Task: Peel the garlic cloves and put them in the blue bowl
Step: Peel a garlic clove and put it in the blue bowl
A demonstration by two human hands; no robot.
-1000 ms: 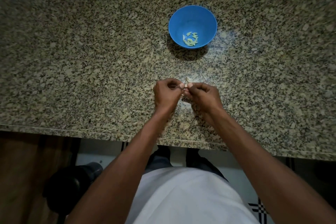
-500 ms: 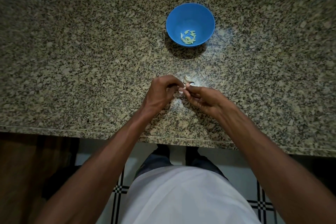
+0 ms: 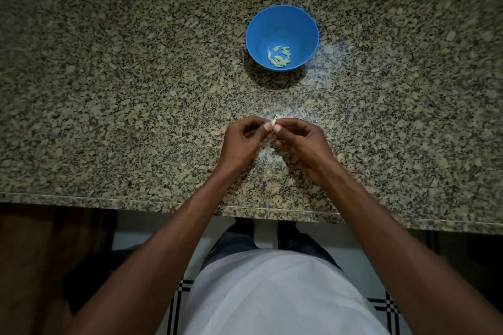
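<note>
Both hands, left hand (image 3: pixel 241 141) and right hand (image 3: pixel 300 141), pinch one small pale garlic clove (image 3: pixel 273 124) above the speckled granite counter (image 3: pixel 109 90), near the round blue plastic bowl (image 3: pixel 299 32); peeling likely needs gentle fingertip pulls.

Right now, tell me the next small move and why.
Probably finish stripping the skin: the left hand and right hand both pinch one garlic clove with skin showing, short of the blue bowl.

The bowl (image 3: pixel 282 35) is blue. The counter (image 3: pixel 109 90) is speckled tan and black. The shirt (image 3: pixel 272 294) is white.
</note>
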